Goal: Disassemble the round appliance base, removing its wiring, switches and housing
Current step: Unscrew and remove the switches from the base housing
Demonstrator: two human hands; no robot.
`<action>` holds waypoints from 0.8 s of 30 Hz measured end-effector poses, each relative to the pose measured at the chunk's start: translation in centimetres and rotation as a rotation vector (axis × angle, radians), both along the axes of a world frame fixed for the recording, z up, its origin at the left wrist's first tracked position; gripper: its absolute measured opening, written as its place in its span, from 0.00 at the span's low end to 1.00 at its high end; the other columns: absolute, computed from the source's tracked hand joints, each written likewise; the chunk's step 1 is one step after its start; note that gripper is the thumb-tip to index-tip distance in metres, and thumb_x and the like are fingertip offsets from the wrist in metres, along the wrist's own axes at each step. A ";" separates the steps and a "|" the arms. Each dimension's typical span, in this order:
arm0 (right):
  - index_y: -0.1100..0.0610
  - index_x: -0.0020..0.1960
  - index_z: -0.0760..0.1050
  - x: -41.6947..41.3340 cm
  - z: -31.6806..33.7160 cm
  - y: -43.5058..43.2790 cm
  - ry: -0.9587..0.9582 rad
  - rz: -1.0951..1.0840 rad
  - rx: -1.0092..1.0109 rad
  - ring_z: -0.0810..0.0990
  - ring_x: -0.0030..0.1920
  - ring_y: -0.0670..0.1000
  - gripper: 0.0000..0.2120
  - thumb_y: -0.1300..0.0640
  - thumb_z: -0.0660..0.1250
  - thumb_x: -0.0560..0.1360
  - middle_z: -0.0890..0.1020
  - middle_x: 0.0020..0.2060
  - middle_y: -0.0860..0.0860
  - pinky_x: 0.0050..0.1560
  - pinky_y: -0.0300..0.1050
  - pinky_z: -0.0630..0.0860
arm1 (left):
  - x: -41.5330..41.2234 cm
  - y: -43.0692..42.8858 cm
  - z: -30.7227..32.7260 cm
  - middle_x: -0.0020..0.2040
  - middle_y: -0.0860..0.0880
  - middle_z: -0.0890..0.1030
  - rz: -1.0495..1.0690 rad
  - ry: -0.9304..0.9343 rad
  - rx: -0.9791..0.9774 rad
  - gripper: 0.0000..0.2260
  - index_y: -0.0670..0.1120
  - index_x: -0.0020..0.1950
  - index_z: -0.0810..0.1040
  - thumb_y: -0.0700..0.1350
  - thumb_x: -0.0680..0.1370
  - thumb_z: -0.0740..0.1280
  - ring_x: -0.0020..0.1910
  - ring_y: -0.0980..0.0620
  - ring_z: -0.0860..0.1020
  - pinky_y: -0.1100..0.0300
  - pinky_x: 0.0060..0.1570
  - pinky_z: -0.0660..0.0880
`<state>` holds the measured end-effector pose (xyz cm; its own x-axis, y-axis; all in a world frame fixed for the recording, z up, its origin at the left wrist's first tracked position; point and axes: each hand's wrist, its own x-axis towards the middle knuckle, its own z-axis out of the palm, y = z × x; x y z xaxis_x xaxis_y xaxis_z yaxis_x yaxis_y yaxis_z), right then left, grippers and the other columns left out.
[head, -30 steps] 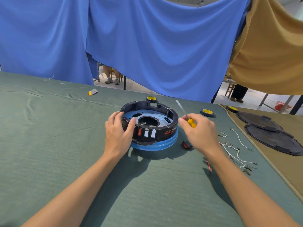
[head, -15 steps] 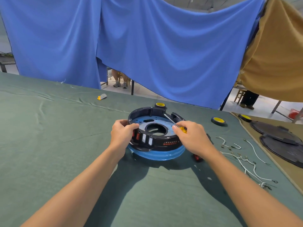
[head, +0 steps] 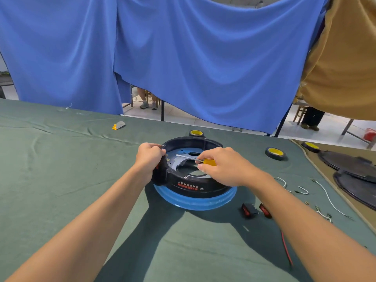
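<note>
Round appliance base (head: 193, 188) flat, left hand (head: 149, 157) clamped on rim, right hand (head: 223, 167) pinching leftward-pointing screwdriver (head: 190, 157)

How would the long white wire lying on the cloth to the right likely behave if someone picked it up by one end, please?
The white wire lies in a loose curve, so it would probably droop rather than stay straight. It looks thin, so likely very light. Its end might snag the green cloth.
</note>
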<state>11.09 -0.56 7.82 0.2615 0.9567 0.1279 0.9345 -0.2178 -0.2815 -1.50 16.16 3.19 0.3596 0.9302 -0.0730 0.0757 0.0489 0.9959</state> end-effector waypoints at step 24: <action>0.46 0.55 0.83 0.8 -2.4 4.5 0.172 0.037 -0.005 0.79 0.49 0.49 0.11 0.48 0.63 0.78 0.83 0.55 0.46 0.52 0.51 0.79 | -0.2 0.8 -1.6 0.41 0.50 0.86 -0.197 -0.113 0.150 0.12 0.49 0.50 0.84 0.36 0.79 0.62 0.41 0.55 0.84 0.67 0.36 0.77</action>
